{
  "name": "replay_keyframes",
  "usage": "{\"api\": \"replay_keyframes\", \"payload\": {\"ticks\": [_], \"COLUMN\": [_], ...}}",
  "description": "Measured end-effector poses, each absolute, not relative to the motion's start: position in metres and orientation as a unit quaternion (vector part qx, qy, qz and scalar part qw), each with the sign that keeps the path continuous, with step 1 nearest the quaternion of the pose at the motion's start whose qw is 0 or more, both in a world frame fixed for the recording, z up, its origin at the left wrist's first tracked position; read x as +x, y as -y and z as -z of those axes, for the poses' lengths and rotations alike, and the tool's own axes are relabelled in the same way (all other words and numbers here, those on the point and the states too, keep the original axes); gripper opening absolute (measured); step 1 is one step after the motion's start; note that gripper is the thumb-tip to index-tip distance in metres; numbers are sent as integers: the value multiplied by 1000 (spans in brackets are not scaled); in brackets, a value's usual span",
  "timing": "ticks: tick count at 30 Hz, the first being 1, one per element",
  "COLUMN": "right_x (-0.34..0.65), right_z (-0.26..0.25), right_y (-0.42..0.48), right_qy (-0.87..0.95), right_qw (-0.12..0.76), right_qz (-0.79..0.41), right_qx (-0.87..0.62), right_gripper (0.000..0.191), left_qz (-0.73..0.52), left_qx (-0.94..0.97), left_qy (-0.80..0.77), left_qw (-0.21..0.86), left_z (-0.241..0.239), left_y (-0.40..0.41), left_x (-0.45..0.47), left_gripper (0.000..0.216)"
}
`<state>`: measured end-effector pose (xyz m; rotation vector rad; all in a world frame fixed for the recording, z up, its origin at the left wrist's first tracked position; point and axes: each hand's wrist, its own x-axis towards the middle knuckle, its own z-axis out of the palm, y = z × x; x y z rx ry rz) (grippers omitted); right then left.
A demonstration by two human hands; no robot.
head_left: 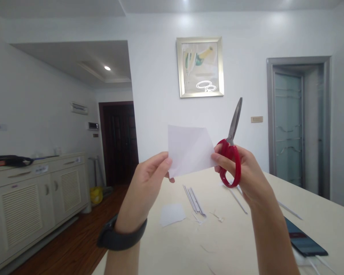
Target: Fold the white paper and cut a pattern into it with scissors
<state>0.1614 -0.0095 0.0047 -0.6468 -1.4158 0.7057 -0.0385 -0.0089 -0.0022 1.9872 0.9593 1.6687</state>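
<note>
A sheet of white paper (189,151) is held up above the table, stretched between both hands. My left hand (147,179) pinches its lower left corner between thumb and fingers. On the other side, my right hand (243,168) grips the paper's right edge with thumb and fingertips. Red-handled scissors (233,122) hang in that same hand, blades closed and pointing up. Beneath the paper, several thin rolled paper sticks (194,200) lie side by side, with another white paper piece (172,214) to their left.
Thin paper scraps (218,217) lie scattered on the white table (172,252). A dark phone (306,238) with white cables rests at the right. More sticks (289,210) lie near the right forearm. A white cabinet (46,206) stands at the left.
</note>
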Motion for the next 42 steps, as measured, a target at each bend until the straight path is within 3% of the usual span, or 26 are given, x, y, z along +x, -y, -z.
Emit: {"api": "replay_keyframes", "payload": {"ticks": [3,11,20,33,42], "right_x": [163,167,168,167,170], "right_z": [-4,-2,2,-3,-7], "right_y": [8,6,0,3,14], "right_qy": [628,669,686,608,556], "right_qw": [651,610,585,679,699], "right_qz": [-314,-306,-308,-269,-382], "right_qx": [-289,-294,-303,-310,-239], "right_gripper": [12,10,14,22,26], "left_qz": [-601,-569,-536,-510,-509], "left_qx": [702,710,707,725,746], "left_qy": [-325,-312,-357,-391,-424], "left_qw": [201,272,293,248,70], "left_z": [2,-1,2,8,2], "left_y": [10,11,10,3,5], "left_x": [-36,-39,-40,-41,-39], "left_gripper": [17,43,35,35,25]}}
